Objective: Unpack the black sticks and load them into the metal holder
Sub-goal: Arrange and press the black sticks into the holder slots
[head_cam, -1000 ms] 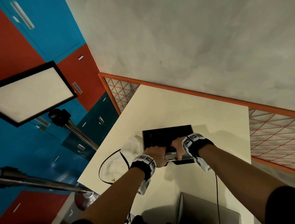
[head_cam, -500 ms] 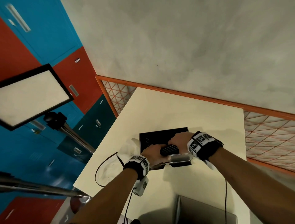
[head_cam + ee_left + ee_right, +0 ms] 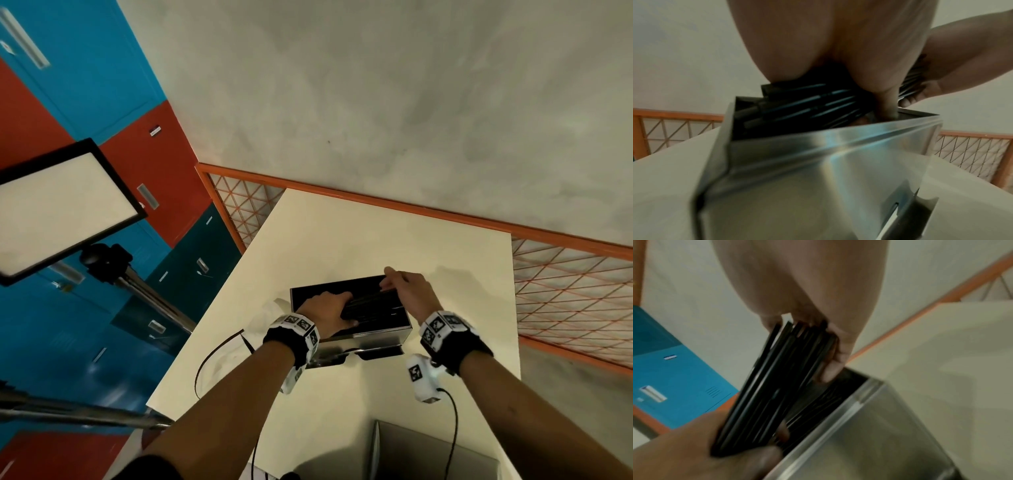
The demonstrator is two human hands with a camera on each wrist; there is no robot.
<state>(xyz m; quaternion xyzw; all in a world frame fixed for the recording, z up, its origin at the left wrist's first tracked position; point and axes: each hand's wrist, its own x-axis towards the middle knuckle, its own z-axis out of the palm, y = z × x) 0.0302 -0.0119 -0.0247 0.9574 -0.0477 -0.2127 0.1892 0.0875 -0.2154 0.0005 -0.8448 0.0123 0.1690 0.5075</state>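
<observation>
The metal holder (image 3: 363, 337) is a shiny steel box with an open top, standing on the cream table (image 3: 376, 246). A bundle of black sticks (image 3: 371, 303) lies lengthwise over its opening, partly down inside. My left hand (image 3: 337, 308) grips the bundle's left end and my right hand (image 3: 390, 283) grips its right end. In the left wrist view the sticks (image 3: 797, 105) sit just above the holder's rim (image 3: 838, 134). In the right wrist view my right hand's fingers (image 3: 835, 363) curl round the sticks (image 3: 774, 386) over the holder (image 3: 879, 426). More sticks lie inside.
A crumpled clear wrapper (image 3: 265, 313) and a black cable (image 3: 209, 356) lie left of the holder. A grey box (image 3: 431, 455) sits at the table's near edge. A light panel on a stand (image 3: 65, 209) is at the left. Orange mesh railing (image 3: 565, 294) borders the table.
Both hands lifted the bundle from the holder's near edge to over its opening. My right hand slid to the bundle's far right end, so the hands are further apart.
</observation>
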